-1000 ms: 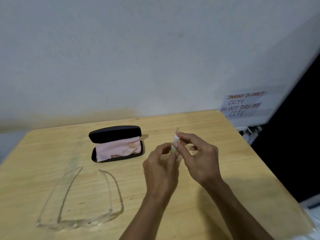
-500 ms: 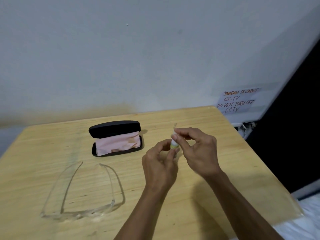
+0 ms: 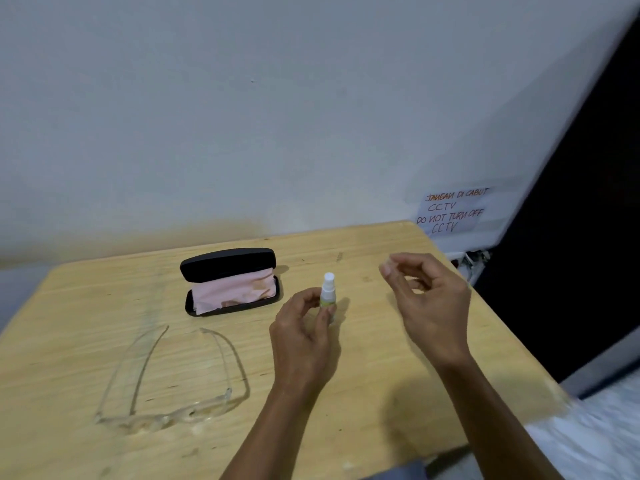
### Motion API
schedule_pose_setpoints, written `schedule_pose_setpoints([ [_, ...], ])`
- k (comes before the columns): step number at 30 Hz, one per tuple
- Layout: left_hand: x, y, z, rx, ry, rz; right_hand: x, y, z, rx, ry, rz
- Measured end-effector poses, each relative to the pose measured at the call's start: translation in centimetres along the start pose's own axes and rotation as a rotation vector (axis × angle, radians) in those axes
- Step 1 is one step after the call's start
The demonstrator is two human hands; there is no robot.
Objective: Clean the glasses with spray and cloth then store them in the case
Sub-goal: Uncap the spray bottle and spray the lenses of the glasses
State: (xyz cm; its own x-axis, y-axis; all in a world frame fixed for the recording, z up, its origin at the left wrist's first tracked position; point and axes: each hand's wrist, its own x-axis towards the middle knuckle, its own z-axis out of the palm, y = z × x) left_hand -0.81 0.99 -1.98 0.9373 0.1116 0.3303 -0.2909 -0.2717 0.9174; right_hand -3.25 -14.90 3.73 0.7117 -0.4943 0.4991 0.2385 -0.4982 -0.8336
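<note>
My left hand [image 3: 301, 341] holds a small spray bottle [image 3: 327, 291] upright between thumb and fingers, its white nozzle bare. Off to the right, my right hand [image 3: 429, 306] hovers above the table and pinches a small clear cap [image 3: 385, 268], faint and blurred at the fingertips. Clear-framed glasses [image 3: 166, 419] lie unfolded at the front left of the wooden table [image 3: 381, 403], temples pointing away from me. Behind them the black case [image 3: 228, 263] stands open, a pink cloth [image 3: 235, 289] lying inside it.
The table's far edge meets a pale wall. A handwritten CCTV notice [image 3: 450, 211] hangs on the wall at the right, with a socket and plugs [image 3: 467, 261] below it. The table's right edge drops to a dark gap.
My right hand has pulled the clear cap off the bottle and moved away to the right. The white nozzle now shows. My left hand keeps the bottle in place.
</note>
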Motion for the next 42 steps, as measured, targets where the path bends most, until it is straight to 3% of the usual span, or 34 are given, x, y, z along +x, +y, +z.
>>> schedule_pose_setpoints([
  [4, -0.4, 0.4, 0.2, -0.034, 0.007, -0.033, -2.3, 3.0, -0.9, -0.145, -0.042, 0.103],
  [10, -0.5, 0.5, 0.2, -0.031, 0.005, -0.011, -3.2, 5.9, -0.3, -0.405, -0.164, 0.090],
  [20, -0.8, 0.8, 0.0, -0.014, -0.008, -0.018, -3.9, 5.1, -0.4, -0.467, -0.168, 0.051],
  [23, -1.2, 1.7, -0.1, -0.045, -0.010, -0.053, -3.9, 2.9, -0.3, -0.353, -0.079, -0.021],
  [26, -1.6, 2.1, -0.4, -0.050, -0.032, -0.035, -4.2, -0.4, 0.4, -0.155, -0.117, -0.057],
  [31, -2.4, 2.7, -1.4, -0.054, -0.023, -0.019, -5.6, -2.4, 1.8, -0.103, -0.126, -0.162],
  [39, -3.0, 3.9, -5.1, 0.153, -0.178, 0.039, -6.1, -3.0, 2.7, 0.103, -0.146, 0.010],
  [42, -3.8, 3.8, -9.0, 0.258, -0.122, 0.101, -6.8, -3.3, 3.0, 0.260, -0.159, 0.121],
])
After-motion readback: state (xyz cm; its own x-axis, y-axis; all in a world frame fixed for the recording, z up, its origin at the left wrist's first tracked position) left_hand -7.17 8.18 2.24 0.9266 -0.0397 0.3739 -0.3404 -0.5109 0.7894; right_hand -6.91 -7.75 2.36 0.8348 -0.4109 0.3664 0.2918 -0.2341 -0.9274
